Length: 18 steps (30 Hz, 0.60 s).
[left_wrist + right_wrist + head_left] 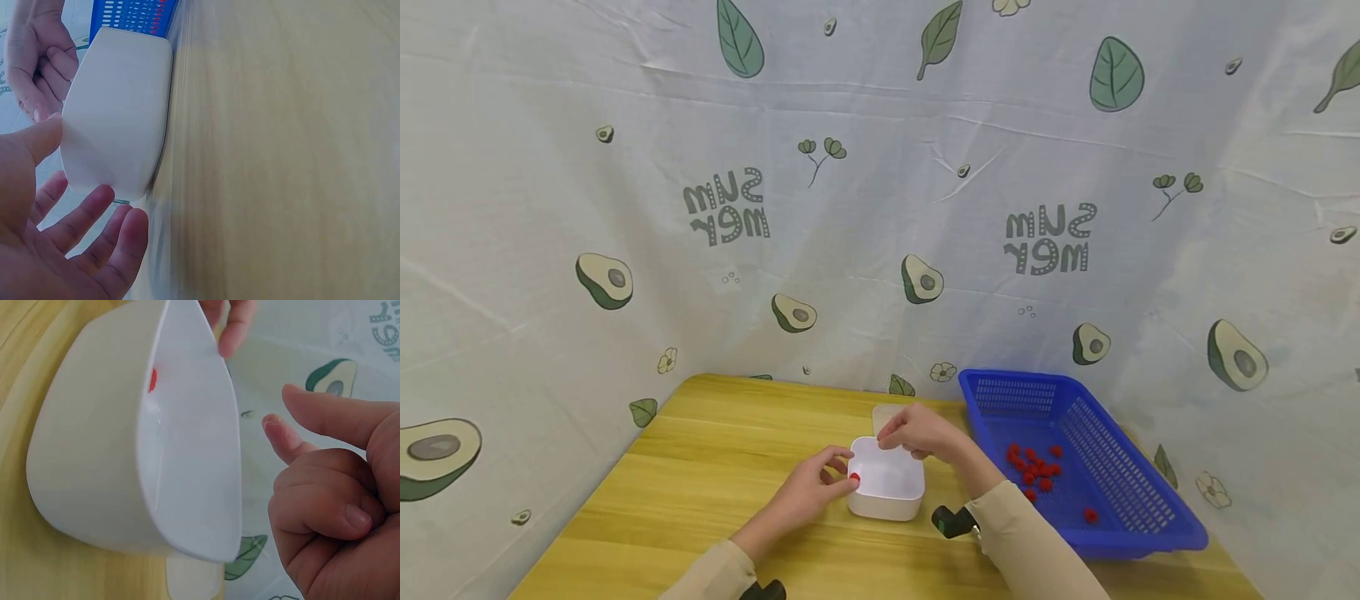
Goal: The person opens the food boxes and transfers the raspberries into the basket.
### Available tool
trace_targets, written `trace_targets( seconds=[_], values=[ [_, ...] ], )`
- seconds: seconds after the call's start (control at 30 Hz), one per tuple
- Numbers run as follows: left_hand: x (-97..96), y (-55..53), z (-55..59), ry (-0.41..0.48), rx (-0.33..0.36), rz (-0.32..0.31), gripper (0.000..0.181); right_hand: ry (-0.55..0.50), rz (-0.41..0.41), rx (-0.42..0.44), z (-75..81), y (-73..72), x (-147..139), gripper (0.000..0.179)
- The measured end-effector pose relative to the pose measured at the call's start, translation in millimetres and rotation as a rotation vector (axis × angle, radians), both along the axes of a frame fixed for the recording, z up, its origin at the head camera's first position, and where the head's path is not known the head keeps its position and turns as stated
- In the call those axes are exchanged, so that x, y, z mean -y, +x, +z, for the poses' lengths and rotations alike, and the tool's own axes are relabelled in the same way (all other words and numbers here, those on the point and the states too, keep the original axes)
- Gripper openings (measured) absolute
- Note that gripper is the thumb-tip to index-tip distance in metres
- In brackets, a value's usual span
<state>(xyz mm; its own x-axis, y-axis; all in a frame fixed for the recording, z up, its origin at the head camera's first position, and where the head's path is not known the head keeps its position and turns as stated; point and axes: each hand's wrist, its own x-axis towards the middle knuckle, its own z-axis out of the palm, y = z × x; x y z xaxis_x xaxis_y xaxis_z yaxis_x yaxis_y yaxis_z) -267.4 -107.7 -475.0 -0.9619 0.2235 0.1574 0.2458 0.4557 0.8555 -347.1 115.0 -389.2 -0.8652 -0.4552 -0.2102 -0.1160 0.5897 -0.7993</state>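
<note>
A white square box (886, 505) with rounded corners stands on the table, its top uncovered. One small red piece (153, 380) is inside it, against the left wall. At the box's left side is my left hand (808, 492), thumb at the rim and fingers spread loosely around the corner. The left wrist view shows that hand (69, 231) with its fingertips right at the box wall. My right hand (922, 431) is over the box's back right rim. In the right wrist view its thumb and index finger (284, 434) are apart with nothing between them; the other fingers are curled.
A blue perforated basket (1120, 492) stands to the right, with several small red pieces (1046, 483) in it. Behind the box lies a pale flat piece (883, 414) with rounded corners. A printed curtain (850, 217) hangs along the back of the wooden table (730, 433).
</note>
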Motion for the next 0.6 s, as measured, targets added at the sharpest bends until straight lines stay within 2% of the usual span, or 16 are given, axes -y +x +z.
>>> trace_targets(
  seconds=[0.2, 0.6],
  values=[
    [-0.7, 0.8, 0.7, 0.000, -0.002, 0.005, 0.041, -0.061, 0.027, 0.028, -6.0, 3.5, 7.9, 0.017],
    [-1.3, 1.9, 2.7, -0.001, -0.006, 0.001, 0.038, -0.054, 0.049, 0.044, -24.7, 5.8, 16.5, 0.014]
  ],
)
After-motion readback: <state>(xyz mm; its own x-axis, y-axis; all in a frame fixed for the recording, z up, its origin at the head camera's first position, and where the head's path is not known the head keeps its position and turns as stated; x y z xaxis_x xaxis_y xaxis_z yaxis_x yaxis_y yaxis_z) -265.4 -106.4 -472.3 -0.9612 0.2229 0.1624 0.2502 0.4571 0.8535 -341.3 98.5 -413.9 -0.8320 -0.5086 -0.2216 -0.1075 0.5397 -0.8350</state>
